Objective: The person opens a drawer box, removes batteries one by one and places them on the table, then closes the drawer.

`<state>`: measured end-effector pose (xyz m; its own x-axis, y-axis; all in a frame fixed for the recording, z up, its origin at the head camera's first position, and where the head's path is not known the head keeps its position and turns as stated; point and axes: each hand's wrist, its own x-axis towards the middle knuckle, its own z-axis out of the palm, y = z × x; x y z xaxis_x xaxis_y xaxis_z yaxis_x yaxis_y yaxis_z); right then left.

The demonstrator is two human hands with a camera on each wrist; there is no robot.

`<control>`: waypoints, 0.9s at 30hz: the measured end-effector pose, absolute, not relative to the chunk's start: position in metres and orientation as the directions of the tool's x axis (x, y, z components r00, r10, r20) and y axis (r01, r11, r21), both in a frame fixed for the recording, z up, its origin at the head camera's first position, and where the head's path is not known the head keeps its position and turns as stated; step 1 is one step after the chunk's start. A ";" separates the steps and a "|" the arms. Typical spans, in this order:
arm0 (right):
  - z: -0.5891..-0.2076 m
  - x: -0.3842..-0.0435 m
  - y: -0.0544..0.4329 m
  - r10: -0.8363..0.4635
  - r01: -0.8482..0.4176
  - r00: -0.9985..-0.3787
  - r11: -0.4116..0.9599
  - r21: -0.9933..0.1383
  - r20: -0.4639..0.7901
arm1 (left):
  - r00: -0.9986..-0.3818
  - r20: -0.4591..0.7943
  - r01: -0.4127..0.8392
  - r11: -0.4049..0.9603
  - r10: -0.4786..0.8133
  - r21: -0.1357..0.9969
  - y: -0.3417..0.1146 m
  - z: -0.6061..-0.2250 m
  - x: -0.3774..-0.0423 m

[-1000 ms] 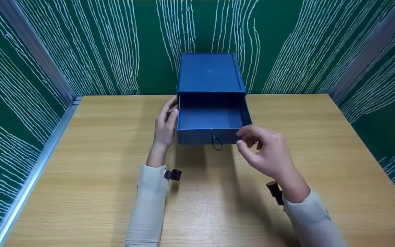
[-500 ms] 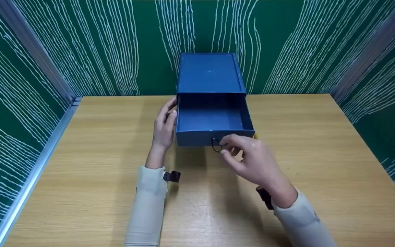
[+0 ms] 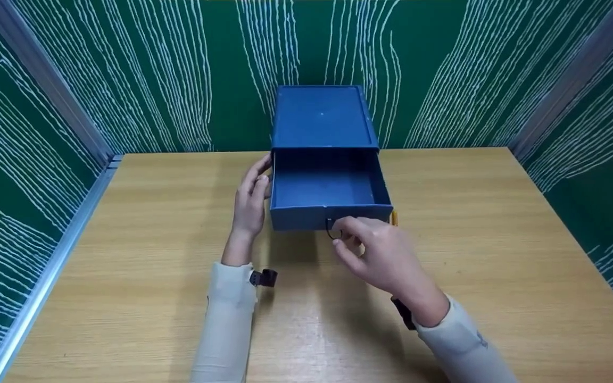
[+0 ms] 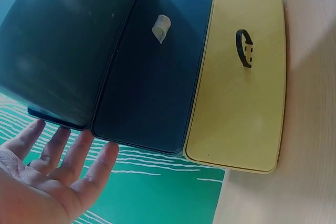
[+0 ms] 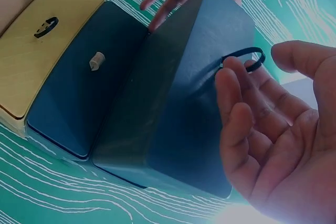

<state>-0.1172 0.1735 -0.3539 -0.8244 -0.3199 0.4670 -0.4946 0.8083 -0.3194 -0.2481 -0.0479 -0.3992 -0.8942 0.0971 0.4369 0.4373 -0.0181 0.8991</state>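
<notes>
A blue drawer cabinet stands at the back of the table. Its top drawer is pulled out, and the blue inside shows from above. A black loop handle hangs from that drawer's front. My right hand is at this loop, its fingers bent and their tips against it. In the right wrist view the thumb stands apart from the loop. My left hand rests its spread fingertips along the cabinet's left side, as the left wrist view also shows.
Below the open drawer are a closed dark blue drawer with a whitish loop and a yellow drawer with a black loop. The wooden table meets green, white-lined walls behind and at both sides.
My right hand has moved left from the drawer's right front corner to the black loop. The left hand stays at the cabinet's side, and the drawer stays out about as far.
</notes>
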 end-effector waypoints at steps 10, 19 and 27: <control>-0.359 -0.120 0.168 -0.334 -0.502 -0.789 0.834 -0.229 0.516 | -0.888 0.446 0.447 -0.023 0.107 0.894 -0.049 -0.399 -0.248; -0.360 -0.120 0.164 -0.319 -0.509 -0.751 0.838 -0.198 0.578 | -0.873 0.476 0.472 -0.062 0.111 0.880 -0.049 -0.398 -0.248; -0.359 -0.122 0.161 -0.302 -0.485 -0.765 0.851 -0.200 0.569 | -0.875 0.471 0.470 -0.032 0.116 0.882 -0.049 -0.399 -0.248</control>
<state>-0.1220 0.1610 -0.3592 -0.7646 -0.3023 0.5692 -0.4853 0.8512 -0.1998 -0.2480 -0.0489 -0.3989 -0.8747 0.1160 0.4705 0.4702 -0.0319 0.8820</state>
